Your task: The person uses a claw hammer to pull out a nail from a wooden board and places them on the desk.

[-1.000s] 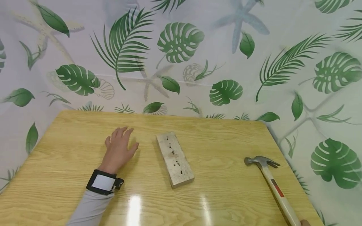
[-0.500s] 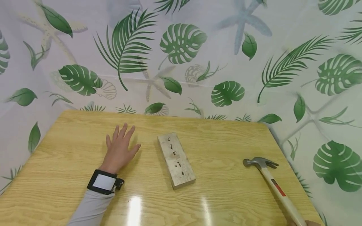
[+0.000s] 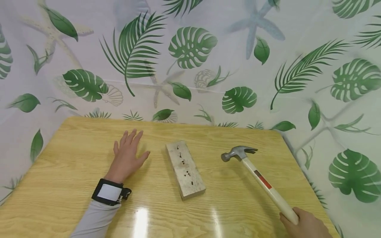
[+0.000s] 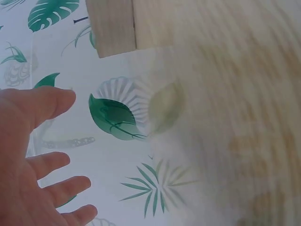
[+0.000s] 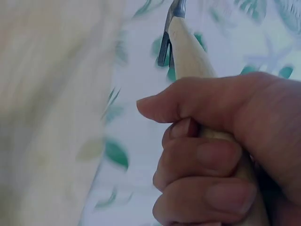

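My right hand grips the lower end of a claw hammer's wooden handle. Its steel head is raised over the table, claw pointing right, with a shadow below. In the right wrist view the fingers and thumb wrap round the hammer handle. To the left, my left hand has spread, slightly bent fingers and holds nothing. Between the hands lies a pale wooden block with several dark holes and nails along its top. The left wrist view catches the block's end and a nail sticking out of it.
The wood-grain table has a glossy top that reflects light. Behind it hangs a white cloth printed with green leaves and starfish, right along the table's back edge. A strapped wrist device sits on the left wrist.
My right hand has come into view from the lower right and brought the hammer up and to the left, nearer the block. The left hand has shifted only slightly; the block stays put.
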A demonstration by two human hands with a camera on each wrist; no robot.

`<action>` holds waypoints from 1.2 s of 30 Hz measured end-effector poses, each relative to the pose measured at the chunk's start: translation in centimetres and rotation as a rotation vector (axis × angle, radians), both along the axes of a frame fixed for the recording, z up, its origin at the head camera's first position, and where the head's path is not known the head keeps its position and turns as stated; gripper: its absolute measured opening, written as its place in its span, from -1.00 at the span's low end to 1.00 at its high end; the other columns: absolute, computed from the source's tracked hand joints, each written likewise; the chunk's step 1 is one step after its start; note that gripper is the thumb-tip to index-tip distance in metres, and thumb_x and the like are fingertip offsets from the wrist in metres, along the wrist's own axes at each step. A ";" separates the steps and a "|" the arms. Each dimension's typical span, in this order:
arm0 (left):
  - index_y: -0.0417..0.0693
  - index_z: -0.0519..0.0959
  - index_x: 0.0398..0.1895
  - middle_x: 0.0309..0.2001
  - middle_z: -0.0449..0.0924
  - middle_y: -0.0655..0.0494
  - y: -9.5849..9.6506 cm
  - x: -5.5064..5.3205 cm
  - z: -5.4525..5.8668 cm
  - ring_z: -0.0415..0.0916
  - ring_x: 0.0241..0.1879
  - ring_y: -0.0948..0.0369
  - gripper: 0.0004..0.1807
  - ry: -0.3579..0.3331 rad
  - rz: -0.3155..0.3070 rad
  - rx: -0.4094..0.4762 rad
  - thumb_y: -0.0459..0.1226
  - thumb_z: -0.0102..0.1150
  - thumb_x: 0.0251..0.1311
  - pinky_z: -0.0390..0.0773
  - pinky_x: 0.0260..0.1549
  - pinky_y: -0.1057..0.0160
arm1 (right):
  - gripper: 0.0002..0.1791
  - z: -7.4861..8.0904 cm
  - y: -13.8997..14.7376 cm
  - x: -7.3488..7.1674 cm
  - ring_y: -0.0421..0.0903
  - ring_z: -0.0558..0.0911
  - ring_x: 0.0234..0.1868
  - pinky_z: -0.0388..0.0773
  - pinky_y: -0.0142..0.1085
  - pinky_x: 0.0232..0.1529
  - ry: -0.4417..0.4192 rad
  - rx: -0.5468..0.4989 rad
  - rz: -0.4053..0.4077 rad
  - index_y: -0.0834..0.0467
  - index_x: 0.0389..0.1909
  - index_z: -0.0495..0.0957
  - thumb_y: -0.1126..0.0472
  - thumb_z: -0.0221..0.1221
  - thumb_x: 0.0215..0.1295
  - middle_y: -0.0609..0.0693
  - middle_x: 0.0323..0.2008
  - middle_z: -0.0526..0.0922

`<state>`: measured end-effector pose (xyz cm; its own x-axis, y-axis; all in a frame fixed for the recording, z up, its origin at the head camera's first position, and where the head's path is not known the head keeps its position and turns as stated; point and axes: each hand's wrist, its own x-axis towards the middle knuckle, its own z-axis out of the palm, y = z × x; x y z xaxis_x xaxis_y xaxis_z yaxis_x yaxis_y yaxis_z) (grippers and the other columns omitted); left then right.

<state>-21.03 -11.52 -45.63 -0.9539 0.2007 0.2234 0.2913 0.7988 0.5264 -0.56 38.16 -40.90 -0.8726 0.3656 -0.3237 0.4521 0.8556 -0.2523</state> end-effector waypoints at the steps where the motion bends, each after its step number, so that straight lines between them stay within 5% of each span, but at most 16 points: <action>1: -0.10 0.14 0.59 0.59 0.01 -0.21 0.1 0.0 0.1 -0.21 0.59 -0.23 -0.16 0.009 -0.001 0.004 -0.06 0.25 0.33 -0.23 0.37 -0.49 | -0.64 0.5 -0.9 -0.5 -0.10 0.38 -0.63 0.28 -0.26 -0.56 0.015 -0.002 0.012 0.11 -0.48 0.51 -0.07 0.19 0.35 -0.07 -0.68 0.38; 8: -0.18 0.18 0.56 0.55 0.09 -0.24 0.2 0.0 0.7 -0.15 0.57 -0.23 -0.18 0.057 0.018 0.030 -0.09 0.25 0.33 -0.15 0.38 -0.47 | -0.73 2.2 -7.2 -3.4 -0.12 0.30 -0.69 0.21 -0.26 -0.66 0.159 -0.004 0.159 0.03 -0.58 0.43 0.09 0.25 0.25 -0.09 -0.73 0.29; 14: -0.23 0.24 0.51 0.50 0.21 -0.23 0.3 0.0 1.8 -0.05 0.55 -0.22 -0.23 0.211 0.002 0.097 -0.12 0.28 0.33 -0.09 0.40 -0.39 | -0.82 3.2 -11.9 -6.2 -0.14 0.26 -0.70 0.14 -0.29 -0.65 0.270 0.022 0.320 0.01 -0.53 0.51 0.22 0.29 0.19 -0.09 -0.73 0.32; 17: -0.22 0.34 0.44 0.45 0.30 -0.19 0.6 0.3 2.9 0.03 0.53 -0.18 -0.30 0.305 -0.042 0.137 -0.15 0.30 0.32 -0.05 0.41 -0.36 | -0.87 3.5 -13.9 -7.6 -0.14 0.27 -0.70 0.13 -0.29 -0.64 0.324 0.068 0.385 0.04 -0.50 0.57 0.24 0.32 0.16 -0.09 -0.73 0.35; 22: -0.14 0.49 0.32 0.36 0.44 -0.09 1.5 1.4 4.6 0.21 0.47 -0.08 -0.44 0.397 -0.209 0.107 -0.17 0.32 0.29 0.00 0.42 -0.36 | -0.93 3.9 -16.3 -9.3 -0.15 0.28 -0.73 0.14 -0.30 -0.69 0.386 0.120 0.448 0.04 -0.44 0.66 0.24 0.37 0.10 -0.13 -0.74 0.39; 29: -0.06 0.52 0.32 0.29 0.53 0.01 4.8 3.6 5.1 0.32 0.44 -0.02 -0.38 0.352 -0.415 -0.062 -0.07 0.40 0.21 0.11 0.46 -0.24 | -0.89 4.3 -18.7 -10.7 -0.16 0.31 -0.72 0.18 -0.30 -0.71 0.412 0.168 0.511 0.04 -0.47 0.66 0.19 0.43 0.04 -0.15 -0.74 0.40; 36: 0.07 0.61 0.13 -0.03 0.65 0.21 6.3 3.9 3.6 0.56 0.05 0.17 -0.55 0.217 -0.389 -0.204 -0.04 0.41 0.20 0.37 0.27 -0.04 | -0.80 4.5 -20.7 -11.5 -0.18 0.35 -0.70 0.22 -0.30 -0.72 0.394 0.143 0.557 0.03 -0.52 0.66 0.15 0.53 -0.03 -0.17 -0.71 0.43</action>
<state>-17.17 -5.18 -42.06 -0.7353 0.5932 0.3277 0.6742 0.6894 0.2649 -12.11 17.42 -36.44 -0.9852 -0.1548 0.0732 -0.1655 0.9706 -0.1748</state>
